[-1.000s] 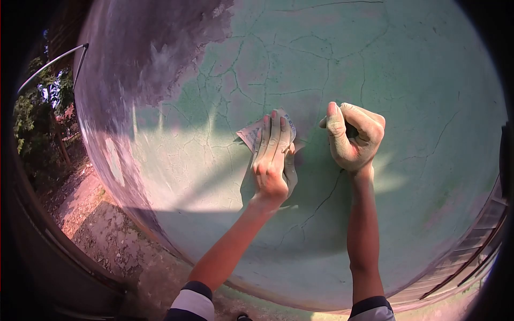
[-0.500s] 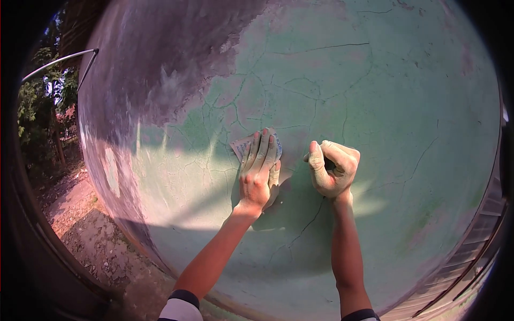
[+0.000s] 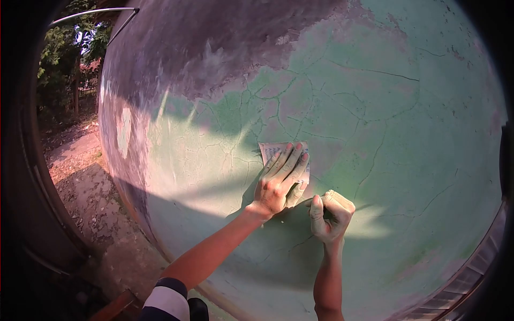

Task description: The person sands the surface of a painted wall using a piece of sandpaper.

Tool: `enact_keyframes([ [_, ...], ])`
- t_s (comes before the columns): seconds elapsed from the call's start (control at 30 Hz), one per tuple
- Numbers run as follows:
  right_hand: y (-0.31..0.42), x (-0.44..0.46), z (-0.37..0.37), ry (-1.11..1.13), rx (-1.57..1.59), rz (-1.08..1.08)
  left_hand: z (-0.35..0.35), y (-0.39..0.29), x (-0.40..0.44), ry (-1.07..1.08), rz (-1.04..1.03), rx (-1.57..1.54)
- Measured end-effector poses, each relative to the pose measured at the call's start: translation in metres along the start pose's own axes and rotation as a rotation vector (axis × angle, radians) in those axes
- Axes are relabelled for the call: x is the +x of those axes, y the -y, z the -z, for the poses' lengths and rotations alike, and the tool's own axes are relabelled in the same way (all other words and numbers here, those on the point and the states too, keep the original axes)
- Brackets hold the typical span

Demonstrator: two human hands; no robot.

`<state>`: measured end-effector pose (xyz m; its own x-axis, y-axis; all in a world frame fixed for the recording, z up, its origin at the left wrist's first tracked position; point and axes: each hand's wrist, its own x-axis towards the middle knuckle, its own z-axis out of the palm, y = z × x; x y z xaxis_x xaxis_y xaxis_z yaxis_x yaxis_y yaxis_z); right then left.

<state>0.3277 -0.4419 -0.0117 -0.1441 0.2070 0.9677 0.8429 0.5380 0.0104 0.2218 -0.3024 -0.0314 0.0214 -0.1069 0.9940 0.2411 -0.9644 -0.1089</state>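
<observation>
With its fingers stretched out, my left hand (image 3: pixel 280 182) presses a piece of printed, pale pinkish paper (image 3: pixel 270 151) flat against the cracked green wall (image 3: pixel 342 155). The paper's corners show around the fingertips. To the right and slightly lower, my right hand (image 3: pixel 331 214) is curled, its thumb pressed toward the bent fingers. A thin dark bit pokes out by the thumb; what it is cannot be made out. Pale dust coats the fingers of both hands.
Dark, bare plaster (image 3: pixel 214 43) covers the wall's upper left. A thin metal rod (image 3: pixel 93 12) juts out at the top left, near trees (image 3: pixel 64 64). Rubble-strewn ground (image 3: pixel 93 206) lies lower left. Slatted panels (image 3: pixel 474 278) stand at the lower right.
The view has shifted, with the wall's features now further right. My left hand and the paper have turned slightly on the wall. My right hand has moved down and closer to my left.
</observation>
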Motion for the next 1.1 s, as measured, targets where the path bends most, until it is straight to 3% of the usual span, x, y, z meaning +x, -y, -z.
enact_keyframes([
  [0.27, 0.012, -0.011, -0.016, -0.111, 0.060, -0.098, 0.004, 0.003, -0.001, 0.032, -0.005, -0.084],
  [0.33, 0.019, -0.007, -0.025, -0.247, -0.009, -0.083, 0.004, 0.005, -0.002, 0.030, -0.010, -0.076],
  [0.5, 0.013, -0.028, -0.047, -0.210, -0.060, -0.090, 0.014, 0.014, -0.002, -0.008, -0.044, -0.369],
  [0.63, 0.015, -0.026, -0.077, -0.333, -0.135, -0.067, 0.020, 0.027, -0.006, 0.073, -0.093, -0.581],
  [0.8, 0.020, -0.011, -0.099, -0.297, -0.482, -0.091, 0.027, 0.062, -0.003, 0.086, -0.268, -0.625],
  [0.97, 0.016, -0.003, -0.112, -0.304, -0.707, -0.048, 0.057, 0.095, 0.044, 0.305, -0.261, -0.708],
  [1.07, 0.001, -0.013, -0.114, -0.267, -0.942, -0.004, 0.081, 0.120, 0.104, 0.693, -0.456, -0.492],
  [1.1, 0.005, -0.011, -0.114, -0.250, -0.987, -0.008, 0.080, 0.130, 0.120, 0.618, -0.448, -0.545],
])
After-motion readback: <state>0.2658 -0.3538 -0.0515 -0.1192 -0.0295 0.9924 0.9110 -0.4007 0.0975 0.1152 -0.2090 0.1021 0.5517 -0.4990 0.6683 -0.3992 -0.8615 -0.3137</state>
